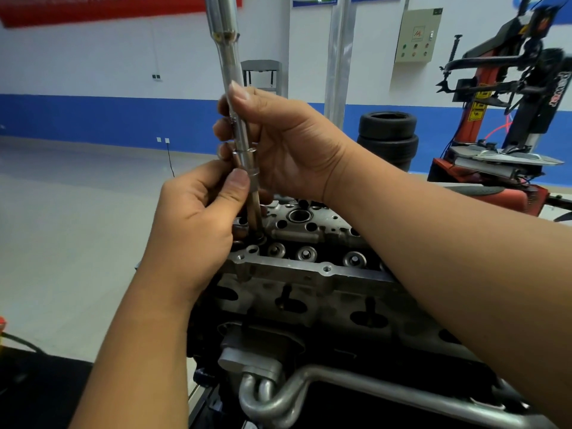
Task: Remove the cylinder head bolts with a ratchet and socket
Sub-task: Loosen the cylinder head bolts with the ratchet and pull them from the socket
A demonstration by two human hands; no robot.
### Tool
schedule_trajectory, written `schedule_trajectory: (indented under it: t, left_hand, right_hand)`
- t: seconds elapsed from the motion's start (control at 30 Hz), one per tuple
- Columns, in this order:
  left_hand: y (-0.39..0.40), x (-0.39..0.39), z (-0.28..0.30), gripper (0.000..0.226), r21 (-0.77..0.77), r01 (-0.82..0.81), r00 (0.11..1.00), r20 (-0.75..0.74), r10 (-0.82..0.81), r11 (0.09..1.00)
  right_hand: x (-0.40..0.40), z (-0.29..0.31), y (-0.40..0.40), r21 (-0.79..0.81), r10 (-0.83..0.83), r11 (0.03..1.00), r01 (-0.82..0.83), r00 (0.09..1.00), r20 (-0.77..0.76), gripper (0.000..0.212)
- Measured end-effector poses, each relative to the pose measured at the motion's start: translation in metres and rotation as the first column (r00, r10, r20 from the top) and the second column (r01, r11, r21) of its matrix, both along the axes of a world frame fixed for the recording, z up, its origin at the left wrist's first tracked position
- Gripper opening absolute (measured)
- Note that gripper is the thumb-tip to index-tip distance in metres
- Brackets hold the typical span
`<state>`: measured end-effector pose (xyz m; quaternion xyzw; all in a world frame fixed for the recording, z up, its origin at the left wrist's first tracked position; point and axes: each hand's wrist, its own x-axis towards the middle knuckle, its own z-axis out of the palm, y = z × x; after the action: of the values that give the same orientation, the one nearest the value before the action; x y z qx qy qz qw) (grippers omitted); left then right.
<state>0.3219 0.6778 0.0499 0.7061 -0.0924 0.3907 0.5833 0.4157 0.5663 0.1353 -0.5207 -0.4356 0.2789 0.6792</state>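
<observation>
A long chrome extension bar (230, 66) stands nearly upright over the aluminium cylinder head (309, 236). Its socket (251, 168) sits at the lower end, above a dark bolt shank (255, 218) that rises out of a hole at the head's left end. My right hand (278, 144) grips the bar's shaft, thumb up along it. My left hand (198, 218) pinches the socket between thumb and fingers. The ratchet is out of frame above.
The engine block (309, 305) with metal coolant pipes (309, 385) fills the lower middle. A stack of tyres (387, 134) and a red tyre changer (510, 119) stand at the right. Pale floor lies to the left.
</observation>
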Motion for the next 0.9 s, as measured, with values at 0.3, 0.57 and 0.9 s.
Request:
schedule_trajectory:
  t: [0.3,0.57,0.9]
  left_hand:
    - [-0.0043,0.0002,-0.0007,0.005,-0.016,-0.116,0.991,0.062,0.117,0.993]
    - [-0.0025,-0.0014,-0.001,0.012,0.017,-0.095,0.995,0.035,0.095,0.995]
    - [-0.0002,0.0002,-0.0004,0.02,0.065,0.019,1.0,-0.016,-0.018,0.998]
  right_hand:
    - [-0.0016,0.0006,-0.0001,-0.02,-0.018,1.0,0.019,0.999,0.041,0.014]
    - [0.0018,-0.0009,-0.0027,-0.028,0.006,1.0,-0.005,0.999,0.044,0.014]
    - [-0.0003,-0.0025,0.0027,-0.003,0.02,1.0,-0.02,1.0,0.018,0.012]
